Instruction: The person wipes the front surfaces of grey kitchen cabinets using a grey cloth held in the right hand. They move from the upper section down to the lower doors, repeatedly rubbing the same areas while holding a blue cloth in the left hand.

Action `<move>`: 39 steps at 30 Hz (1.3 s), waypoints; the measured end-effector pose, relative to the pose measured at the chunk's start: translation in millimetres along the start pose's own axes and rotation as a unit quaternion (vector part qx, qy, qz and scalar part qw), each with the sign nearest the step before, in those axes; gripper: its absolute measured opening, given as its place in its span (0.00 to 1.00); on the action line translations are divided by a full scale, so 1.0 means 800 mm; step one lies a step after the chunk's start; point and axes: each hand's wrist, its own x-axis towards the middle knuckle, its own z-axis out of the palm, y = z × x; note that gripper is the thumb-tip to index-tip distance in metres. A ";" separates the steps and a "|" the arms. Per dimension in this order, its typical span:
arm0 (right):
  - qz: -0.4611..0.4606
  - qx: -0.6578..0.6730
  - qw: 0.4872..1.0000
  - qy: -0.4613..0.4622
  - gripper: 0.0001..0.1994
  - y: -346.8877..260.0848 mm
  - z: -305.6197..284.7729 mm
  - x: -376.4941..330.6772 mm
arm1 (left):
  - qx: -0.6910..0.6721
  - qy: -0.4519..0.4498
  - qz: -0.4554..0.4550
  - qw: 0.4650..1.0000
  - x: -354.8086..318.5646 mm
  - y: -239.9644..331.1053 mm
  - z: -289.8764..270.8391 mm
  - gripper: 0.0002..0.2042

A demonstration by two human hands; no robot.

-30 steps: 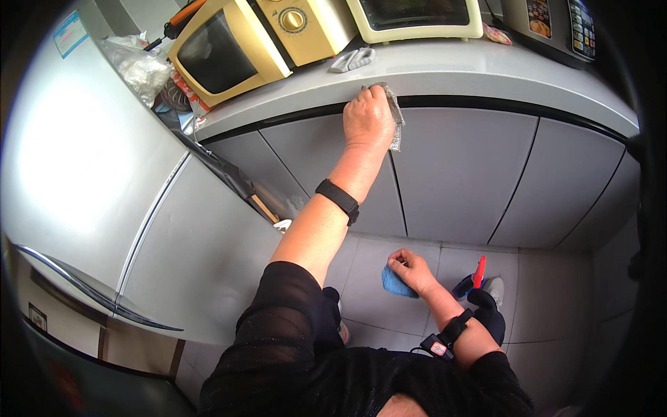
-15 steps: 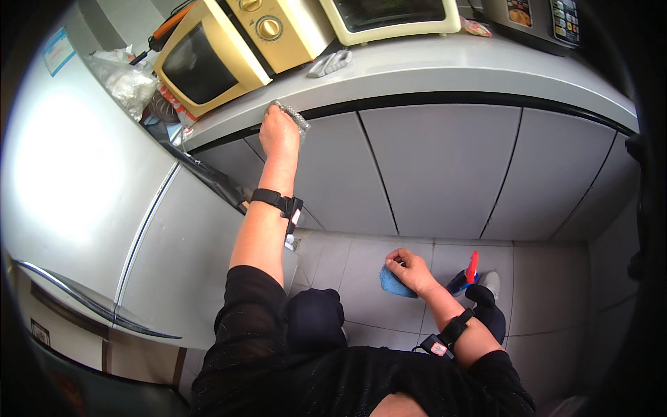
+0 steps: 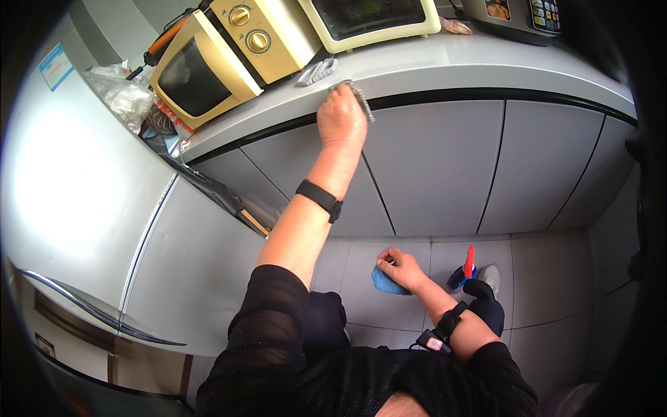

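Observation:
My left hand (image 3: 342, 117) is closed on a grey, mesh-textured cloth (image 3: 361, 103), pressing it at the counter's front edge and dark trim. Most of the cloth is hidden behind the fingers. Lower down, over the tiled floor, my right hand (image 3: 403, 270) pinches a blue cloth (image 3: 389, 281) that hangs from the fingers. Beside my right leg is a blue bottle (image 3: 456, 279) with a red trigger-like top (image 3: 470, 260).
Grey cabinet doors (image 3: 431, 167) run below the counter (image 3: 486, 59). On it are a yellow microwave (image 3: 201, 73) with its door open, a cream oven (image 3: 375, 21), a folded grey cloth (image 3: 318, 72) and a cooker (image 3: 514, 21). A fridge (image 3: 83, 160) stands left.
My left hand has slid right along the counter edge with the grey cloth. My right hand, still holding the blue cloth, has barely shifted. The view has turned slightly.

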 end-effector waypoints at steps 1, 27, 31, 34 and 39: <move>-0.003 -0.005 1.000 0.001 0.16 0.002 0.002 0.001 | -0.001 -0.007 0.012 1.000 0.000 0.009 0.002 0.01; -0.022 -0.048 0.998 0.027 0.17 0.006 -0.015 -0.004 | 0.032 -0.075 -0.146 0.986 -0.014 -0.095 -0.020 0.07; -0.033 -0.038 0.999 0.018 0.18 0.001 -0.014 -0.006 | 0.004 -0.018 -0.048 0.999 0.004 -0.048 -0.005 0.05; -0.025 -0.027 0.999 0.002 0.18 -0.002 -0.012 -0.008 | -0.028 -0.036 -0.055 0.997 0.012 -0.018 -0.002 0.05; -0.038 -0.055 0.998 0.003 0.18 -0.001 -0.009 -0.008 | -0.048 0.014 0.048 0.998 0.019 0.038 0.000 0.02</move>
